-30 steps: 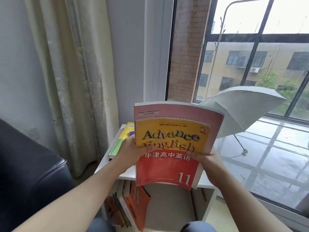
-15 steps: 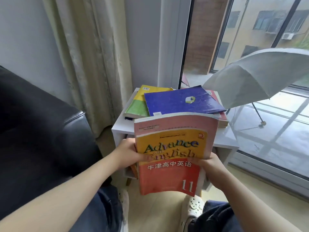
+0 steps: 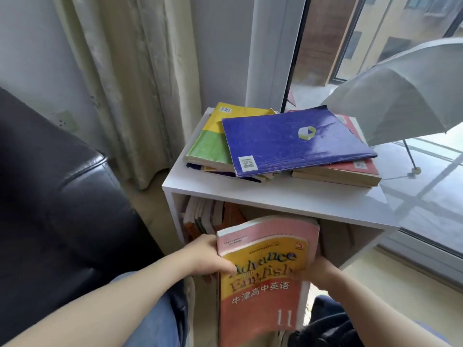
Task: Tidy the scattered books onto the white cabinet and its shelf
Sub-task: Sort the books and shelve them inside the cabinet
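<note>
- Gripping the textbook's [image 3: 263,291] side edges, my left hand [image 3: 205,256] and right hand [image 3: 323,271] have fingers [image 3: 224,267] curled round it.
- It hangs just before the cabinet's [image 3: 275,199] shelf [image 3: 335,234] opening.
- Leaning books [image 3: 203,216] fill the shelf's left.

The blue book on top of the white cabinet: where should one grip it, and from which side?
Probably its near long edge, from the front, thumb on the cover. The blue book lies flat across two piles on the white cabinet, and that edge juts past the books beneath.
</note>
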The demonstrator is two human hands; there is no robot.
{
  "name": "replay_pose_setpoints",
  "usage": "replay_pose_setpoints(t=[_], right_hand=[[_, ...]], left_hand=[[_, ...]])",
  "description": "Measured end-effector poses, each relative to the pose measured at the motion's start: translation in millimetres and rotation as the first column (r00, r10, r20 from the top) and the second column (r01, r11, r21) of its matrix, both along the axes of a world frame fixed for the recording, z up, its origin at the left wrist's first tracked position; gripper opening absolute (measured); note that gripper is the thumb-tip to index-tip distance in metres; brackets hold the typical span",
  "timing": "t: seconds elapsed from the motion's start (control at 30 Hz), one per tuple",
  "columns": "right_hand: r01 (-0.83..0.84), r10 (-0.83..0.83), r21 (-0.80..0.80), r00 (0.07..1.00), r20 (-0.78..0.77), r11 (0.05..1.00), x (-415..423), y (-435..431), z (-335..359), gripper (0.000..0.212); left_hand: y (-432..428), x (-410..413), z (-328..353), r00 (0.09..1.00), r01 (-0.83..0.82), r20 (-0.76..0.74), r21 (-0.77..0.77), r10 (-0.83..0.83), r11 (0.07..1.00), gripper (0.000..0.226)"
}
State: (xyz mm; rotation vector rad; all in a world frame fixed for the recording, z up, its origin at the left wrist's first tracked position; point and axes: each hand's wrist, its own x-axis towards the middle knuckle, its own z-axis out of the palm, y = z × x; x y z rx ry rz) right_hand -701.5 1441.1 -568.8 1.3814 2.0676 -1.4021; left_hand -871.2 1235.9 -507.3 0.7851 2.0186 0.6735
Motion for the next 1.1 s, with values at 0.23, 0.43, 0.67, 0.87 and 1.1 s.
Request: replay_pose_setpoints(t=[0.23, 0.43, 0.67, 0.87, 1.1], right_hand=[[0.187, -0.187, -0.03, 0.982, 0.021, 0.982, -23.0, 0.1, 3.8, 0.014], [0.422, -0.436, -0.327, 0.899, 0.031, 0.846, -22.8, -18.6, 13.7, 0.016], [0.41, -0.396, -0.554, 0.905, 0.152, 0.724, -20.4, -40.4, 19.1, 0.045], [0.495, -0.503, -0.665, 0.84, 0.203, 0.559, -22.2, -45.2, 27.6, 0.049], [0.639, -0.714, -0.705, 0.645, 0.272, 0.308, -22.9, -41.7, 13.9, 0.036]], left_hand=[[31.8, 1.6, -22.5, 0.985, -0.069, -0.156, -0.009, 0.067, 0.998, 0.013], [48.2, 6.9, -22.4, 0.929, -0.363, -0.031, 0.13, 0.37, 0.923, 0.022], [62.1, 19.1, -23.1, 0.792, -0.61, 0.115, 0.199, 0.6, 0.767, 0.023], [72.7, 27.6, -25.4, 0.786, -0.613, 0.088, 0.245, 0.612, 0.752, 0.023], [72.4, 33.2, -30.2, 0.944, -0.316, 0.176, 0.246, 0.279, 0.916, 0.01]])
